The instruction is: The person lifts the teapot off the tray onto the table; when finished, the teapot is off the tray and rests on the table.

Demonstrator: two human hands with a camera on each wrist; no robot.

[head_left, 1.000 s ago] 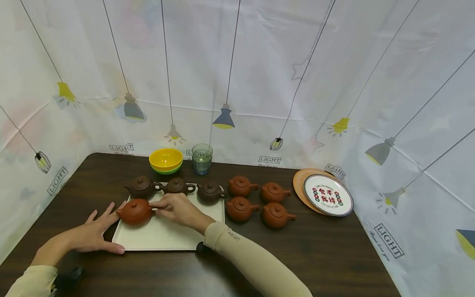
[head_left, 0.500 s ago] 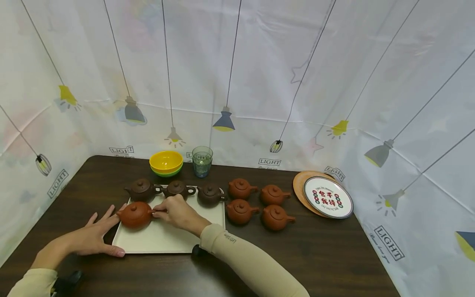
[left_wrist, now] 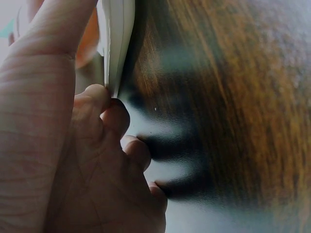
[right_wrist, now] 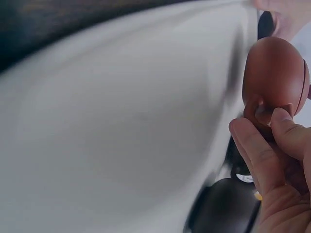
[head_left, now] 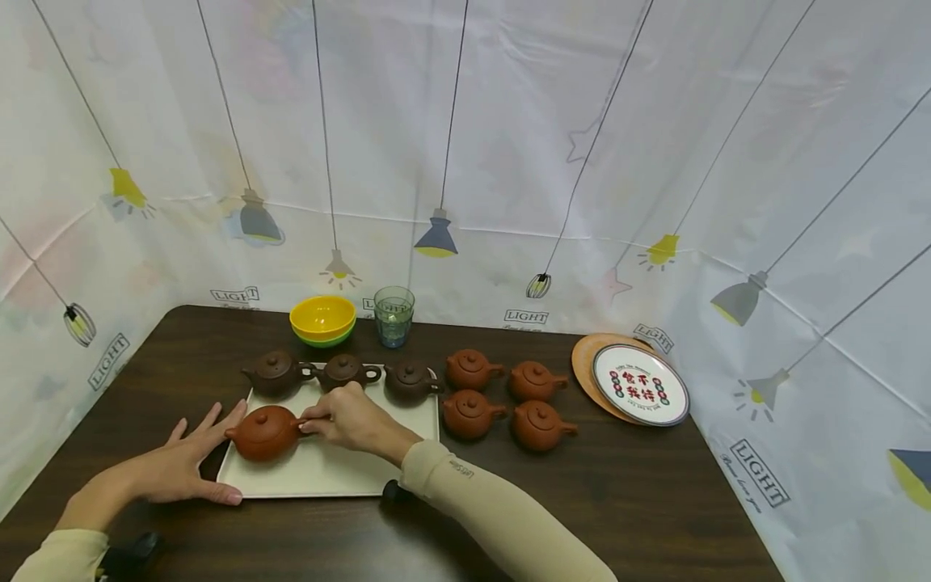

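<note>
My right hand (head_left: 356,416) pinches the handle of a red-brown clay teapot (head_left: 264,434) at the left part of a cream tray (head_left: 334,477). The right wrist view shows thumb and fingers on that teapot's (right_wrist: 274,73) handle. With fingers spread, my left hand (head_left: 178,461) lies along the tray's left edge, its thumb at the front left corner. In the left wrist view the left hand's (left_wrist: 107,160) fingertips are beside the tray's rim (left_wrist: 116,48). Three dark brown teapots (head_left: 273,374) stand in a row along the tray's back.
Several red-brown teapots (head_left: 469,415) stand right of the tray on the dark wooden table (head_left: 625,501). A yellow bowl (head_left: 322,317) stacked in a green one and a glass (head_left: 394,315) are behind. At right, a printed plate (head_left: 640,385) leans over a round wooden board (head_left: 587,364).
My right hand has shifted the red-brown teapot slightly toward the front of the tray, away from the dark teapots. The left hand keeps its place at the tray's edge.
</note>
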